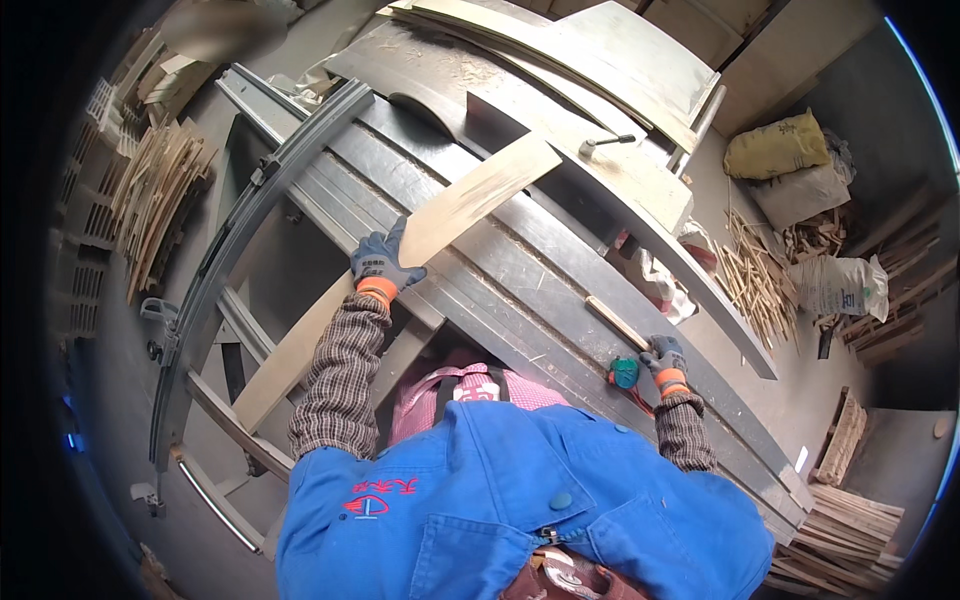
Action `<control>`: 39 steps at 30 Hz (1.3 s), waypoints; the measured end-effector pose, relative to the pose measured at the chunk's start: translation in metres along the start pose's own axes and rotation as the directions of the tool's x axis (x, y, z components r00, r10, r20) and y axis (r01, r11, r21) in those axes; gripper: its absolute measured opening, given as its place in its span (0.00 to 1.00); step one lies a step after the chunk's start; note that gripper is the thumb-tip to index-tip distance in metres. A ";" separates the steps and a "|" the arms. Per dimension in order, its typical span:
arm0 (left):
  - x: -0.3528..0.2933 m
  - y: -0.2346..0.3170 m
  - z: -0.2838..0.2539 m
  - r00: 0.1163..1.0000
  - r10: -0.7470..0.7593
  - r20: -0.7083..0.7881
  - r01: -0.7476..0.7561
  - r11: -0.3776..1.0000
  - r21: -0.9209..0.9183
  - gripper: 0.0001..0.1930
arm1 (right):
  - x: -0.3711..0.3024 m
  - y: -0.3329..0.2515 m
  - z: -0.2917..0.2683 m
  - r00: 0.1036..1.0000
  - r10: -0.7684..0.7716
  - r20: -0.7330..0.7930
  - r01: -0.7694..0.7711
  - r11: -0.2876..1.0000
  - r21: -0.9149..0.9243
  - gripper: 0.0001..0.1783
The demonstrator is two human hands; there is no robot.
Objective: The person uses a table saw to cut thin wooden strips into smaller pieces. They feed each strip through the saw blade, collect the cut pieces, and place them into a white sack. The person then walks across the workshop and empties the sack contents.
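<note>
A long pale wooden board (480, 198) lies slantwise across the grey metal table of a sliding table saw (520, 295). My left hand (387, 262), in a grey glove with an orange cuff, is closed across the board's width near its middle. To the right, my gloved right hand (667, 364) rests low over the table with its fingers closed around the end of a thin wooden stick (615, 322). Beside that hand sits a teal tape measure (624, 373). The board's far end reaches toward the dark metal fence (640, 238); its near end hangs past the table's left edge.
A long metal crosscut rail (250, 190) runs along the left. Beyond the fence are a black-handled lever (607, 143) and stacked sheets (610, 60). Wood strips (165, 205) are piled at left, with offcuts (755, 280) and sacks (778, 147) on the right floor.
</note>
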State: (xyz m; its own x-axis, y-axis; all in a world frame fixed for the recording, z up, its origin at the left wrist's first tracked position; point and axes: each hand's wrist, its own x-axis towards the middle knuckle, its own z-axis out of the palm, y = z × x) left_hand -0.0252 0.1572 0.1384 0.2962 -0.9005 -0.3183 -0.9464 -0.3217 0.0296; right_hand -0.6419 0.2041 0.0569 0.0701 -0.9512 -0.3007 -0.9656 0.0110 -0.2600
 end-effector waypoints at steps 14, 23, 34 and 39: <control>0.032 0.004 0.028 0.961 -0.232 0.152 0.256 0.951 -0.171 0.60 | -0.010 0.035 0.016 0.993 0.058 -0.099 -0.059 0.998 -0.009 0.18; 0.051 0.003 0.036 0.986 -0.148 0.082 0.154 0.985 -0.075 0.56 | 0.003 0.028 0.023 0.992 -0.058 -0.110 0.094 0.928 0.360 0.14; 0.048 -0.009 0.046 0.999 -0.043 0.024 0.045 0.994 -0.102 0.53 | 0.066 -0.117 -0.031 0.998 0.000 0.067 -0.049 0.673 0.738 0.14; 0.016 -0.003 0.053 1.000 0.003 -0.018 -0.004 0.995 -0.095 0.51 | 0.102 -0.122 -0.031 0.953 -0.304 -0.015 0.292 0.899 0.326 0.17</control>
State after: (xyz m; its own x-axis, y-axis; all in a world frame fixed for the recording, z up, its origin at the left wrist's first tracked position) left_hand -0.0241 0.1596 0.0828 0.2958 -0.9064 -0.3015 -0.9310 -0.3442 0.1213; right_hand -0.5250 0.0963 0.0859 0.3562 -0.9142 -0.1934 -0.7658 -0.1670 -0.6210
